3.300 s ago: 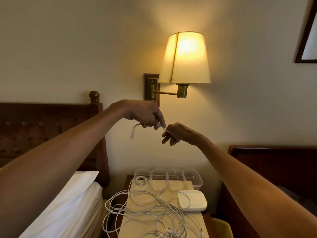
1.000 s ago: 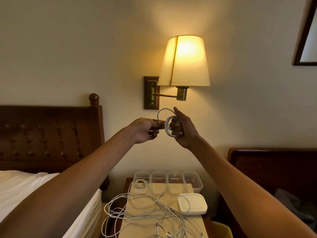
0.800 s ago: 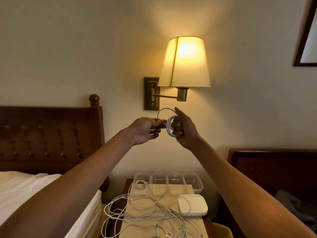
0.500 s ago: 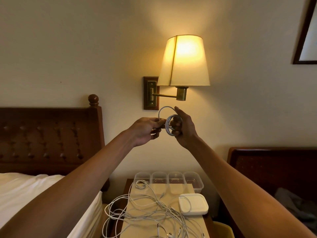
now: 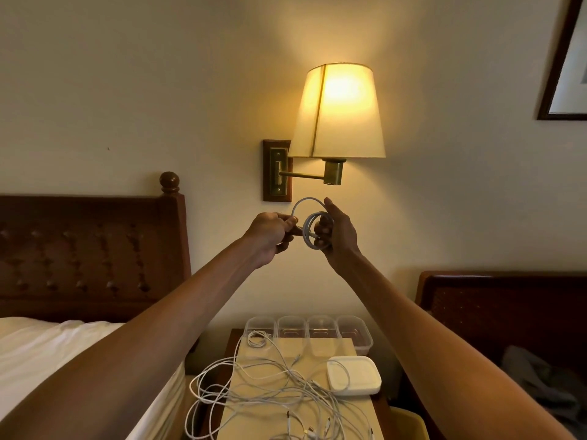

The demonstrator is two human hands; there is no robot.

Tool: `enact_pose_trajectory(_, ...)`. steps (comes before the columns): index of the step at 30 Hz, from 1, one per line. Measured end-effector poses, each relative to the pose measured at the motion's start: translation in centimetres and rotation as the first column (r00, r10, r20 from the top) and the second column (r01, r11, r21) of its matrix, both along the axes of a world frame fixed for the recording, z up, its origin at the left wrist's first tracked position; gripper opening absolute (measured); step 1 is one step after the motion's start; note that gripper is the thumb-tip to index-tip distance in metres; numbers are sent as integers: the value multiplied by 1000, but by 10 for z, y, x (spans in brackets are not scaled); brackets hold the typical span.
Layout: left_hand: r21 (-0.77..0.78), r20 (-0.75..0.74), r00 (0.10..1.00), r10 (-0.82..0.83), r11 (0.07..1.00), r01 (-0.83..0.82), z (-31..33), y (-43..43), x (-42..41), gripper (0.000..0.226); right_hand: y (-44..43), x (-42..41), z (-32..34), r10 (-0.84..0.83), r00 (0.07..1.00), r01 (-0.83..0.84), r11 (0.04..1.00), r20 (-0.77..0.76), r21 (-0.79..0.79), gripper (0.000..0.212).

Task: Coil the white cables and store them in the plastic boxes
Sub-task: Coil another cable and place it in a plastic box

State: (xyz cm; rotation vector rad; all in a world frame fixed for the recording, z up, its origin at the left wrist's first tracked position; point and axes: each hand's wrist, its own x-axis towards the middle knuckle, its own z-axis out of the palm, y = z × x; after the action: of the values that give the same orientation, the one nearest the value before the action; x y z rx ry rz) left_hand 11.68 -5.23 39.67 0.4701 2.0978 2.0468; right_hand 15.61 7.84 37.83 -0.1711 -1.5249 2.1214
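Observation:
I hold a white cable coil [image 5: 309, 231] up in front of the wall, below the lamp. My right hand [image 5: 338, 233] grips the coil with the fingers curled through it and the thumb up. My left hand [image 5: 270, 231] pinches the loose end, which arcs over to the coil. Below, a tangle of white cables [image 5: 270, 389] lies on the nightstand [image 5: 359, 417]. Several clear plastic boxes [image 5: 320, 327] stand in a row at its back edge; the leftmost box [image 5: 259, 325] has a small coiled cable in front of it.
A stack of white lids [image 5: 354, 376] lies at the right of the nightstand. A lit wall lamp [image 5: 338, 112] hangs just above my hands. A bed with white sheets [image 5: 47, 354] is on the left, a dark headboard [image 5: 508, 300] on the right.
Since 3.3 s ago the straight cable has become a coil in my right hand. Over the last second my hands stay nearly still, the left one working the loose end by the coil.

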Motion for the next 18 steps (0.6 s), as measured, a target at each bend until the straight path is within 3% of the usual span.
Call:
enact_pose_trajectory(7, 102, 151, 984, -92, 992, 77, 0, -8, 0, 18, 1, 0, -4, 136, 991, -137, 990, -13, -37, 49)
enact_pose_trajectory(12, 149, 163, 972, -168, 978, 144, 2, -9, 3, 19, -1, -2, -3, 86, 996, -89, 992, -38, -93, 42)
enact_pose_trajectory(18, -69, 44, 974, -222, 972, 224, 8, -11, 2, 23, 2, -4, -2, 15, 999, -17, 999, -30, -49, 41)
